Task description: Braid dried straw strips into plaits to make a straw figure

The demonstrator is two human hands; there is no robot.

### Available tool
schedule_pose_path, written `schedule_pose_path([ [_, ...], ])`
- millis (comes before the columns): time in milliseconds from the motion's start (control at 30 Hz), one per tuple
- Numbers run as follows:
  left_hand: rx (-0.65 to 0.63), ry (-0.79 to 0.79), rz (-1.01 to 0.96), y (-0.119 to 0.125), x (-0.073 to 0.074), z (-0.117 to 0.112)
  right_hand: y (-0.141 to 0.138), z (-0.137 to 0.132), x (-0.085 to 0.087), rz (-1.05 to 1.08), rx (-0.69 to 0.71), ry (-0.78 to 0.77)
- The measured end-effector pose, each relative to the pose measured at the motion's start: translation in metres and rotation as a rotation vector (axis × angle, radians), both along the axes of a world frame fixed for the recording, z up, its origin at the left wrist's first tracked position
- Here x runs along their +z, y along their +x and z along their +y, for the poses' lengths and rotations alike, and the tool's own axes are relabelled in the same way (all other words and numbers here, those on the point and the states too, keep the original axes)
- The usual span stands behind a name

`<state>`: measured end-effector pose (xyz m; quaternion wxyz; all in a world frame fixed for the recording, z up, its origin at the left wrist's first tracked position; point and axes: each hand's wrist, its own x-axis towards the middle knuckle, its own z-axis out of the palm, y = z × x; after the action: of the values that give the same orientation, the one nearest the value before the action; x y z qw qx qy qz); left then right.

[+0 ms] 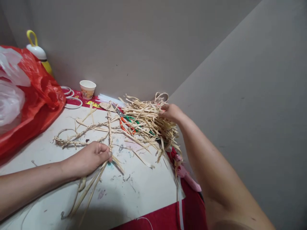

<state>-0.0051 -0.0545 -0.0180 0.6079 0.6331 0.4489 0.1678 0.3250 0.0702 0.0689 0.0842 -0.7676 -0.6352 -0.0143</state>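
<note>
Between the thumb and fingers of my left hand is pinched the lower end of a straw braid. Loose straw strands fan out below that grip toward the table's near side. The braid runs up and away to a flat woven piece. My right hand reaches to the upper right side of a heap of dry straw strips, fingers closed among them; exactly which strips it grips is hidden. Orange-and-green-handled scissors lie partly under the heap.
A longer braid with a ring lies left on the white board. Behind stand a paper cup, white rings and white sticks. A red plastic bag and a yellow-white bottle fill the left. A pink toy sits right.
</note>
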Motion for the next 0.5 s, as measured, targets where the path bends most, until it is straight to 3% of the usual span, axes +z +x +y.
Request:
schedule_pose_path([
  [100, 0.0, 0.01, -0.003, -0.001, -0.001, 0.0, 0.002, 0.0, -0.004, -0.037, 0.006, -0.04],
  [300, 0.013, -0.036, -0.013, 0.0, 0.002, -0.003, 0.001, -0.034, 0.013, -0.023, 0.126, 0.129],
  [400, 0.026, -0.048, -0.028, 0.0, 0.005, -0.004, 0.0, -0.055, 0.014, 0.13, 0.272, 0.257],
  [500, 0.027, -0.061, -0.047, -0.001, 0.001, -0.003, 0.001, -0.068, 0.002, 0.334, 0.298, 0.389],
])
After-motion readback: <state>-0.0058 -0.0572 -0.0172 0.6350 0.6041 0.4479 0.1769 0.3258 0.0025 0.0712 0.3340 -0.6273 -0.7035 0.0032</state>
